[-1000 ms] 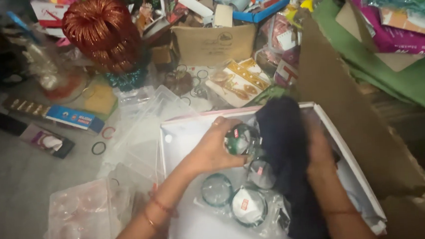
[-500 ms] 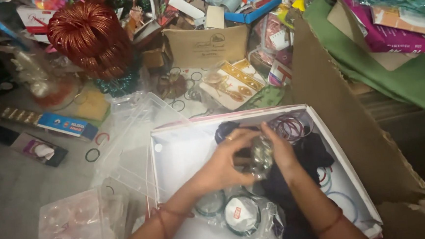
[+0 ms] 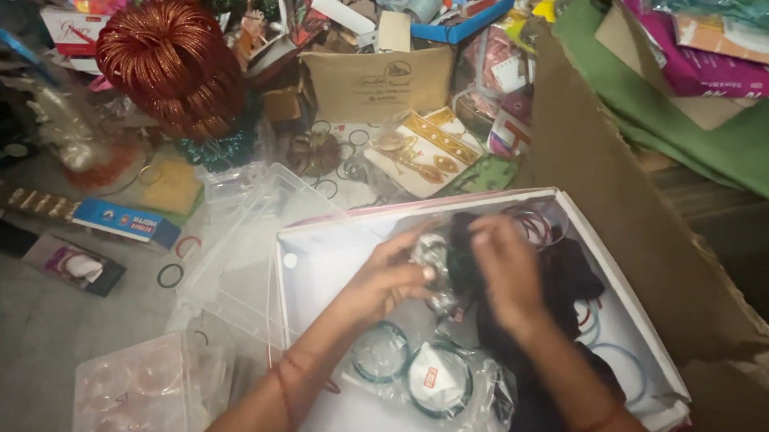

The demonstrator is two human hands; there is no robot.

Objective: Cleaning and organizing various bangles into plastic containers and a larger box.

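Busy with a small shiny pack [image 3: 431, 258] of bangles in clear wrap, held up just over the white box [image 3: 321, 264]. Left hand [image 3: 387, 280] pinching the pack at its side, fingers pressed on the wrap. Right hand [image 3: 505, 271] right beside it, fingers bent down over the pack and the dark cloth [image 3: 567, 285]. Too blurry to tell if the right hand grips anything or only touches. Looks like the middle of sorting through the box, with the pack lifted off the floor of the box and not set down. Below the hands, in the box, a green ring [image 3: 379, 352] and a round pack with a white middle [image 3: 437, 377], both in crinkly bags. Some thin loose bangles [image 3: 534, 225] in the far corner. Outside the box, a big stack of red bangles [image 3: 175, 64] and a clear tray [image 3: 137, 391]. Slippery wrap, so calls for a firm pinch and both hands close.
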